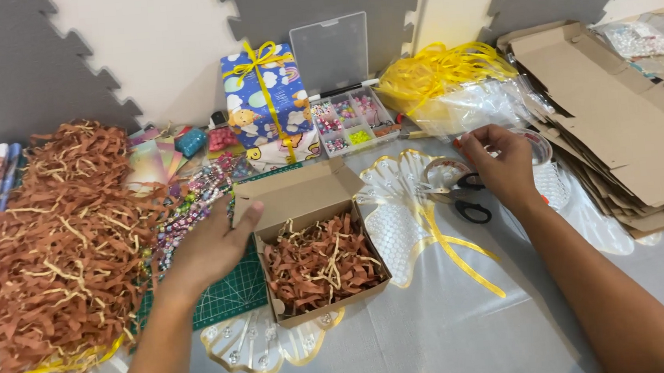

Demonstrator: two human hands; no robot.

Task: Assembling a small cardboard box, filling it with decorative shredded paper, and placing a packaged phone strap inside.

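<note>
**Open Box Steadied, Other Hand Over at the Scissors**

Left hand (212,247) laid flat against the left wall of the small cardboard box (316,239), fingers spread and released, gripping nothing; seemingly there to keep the light box from sliding. Box itself sitting open near the middle of the work surface, flap tipped back, filled with brown paper shred (321,262) laced with a few pale strands, likely as padding. Partly beneath the box and to its left, a green cutting mat (230,293), giving a firm base.

Right of the box, right hand (504,167) curled over a roll of clear tape (445,173) and black-handled scissors (463,196), fingers bent and touching something at the far side; impossible to tell whether anything is actually pinched. Tools kept just beside the box, within easy reach.

Far left of the box, a large heap of loose shred (56,248). Behind the box, a gift wrapped in blue patterned paper (266,97) tied with yellow ribbon, and beside it a clear compartment case of beads (350,118) with lid raised. Behind and right of the box, a tangle of yellow ribbon (441,71). Far right of the box, a stack of flat unfolded cartons (619,120), stored collapsed to save room.
</note>
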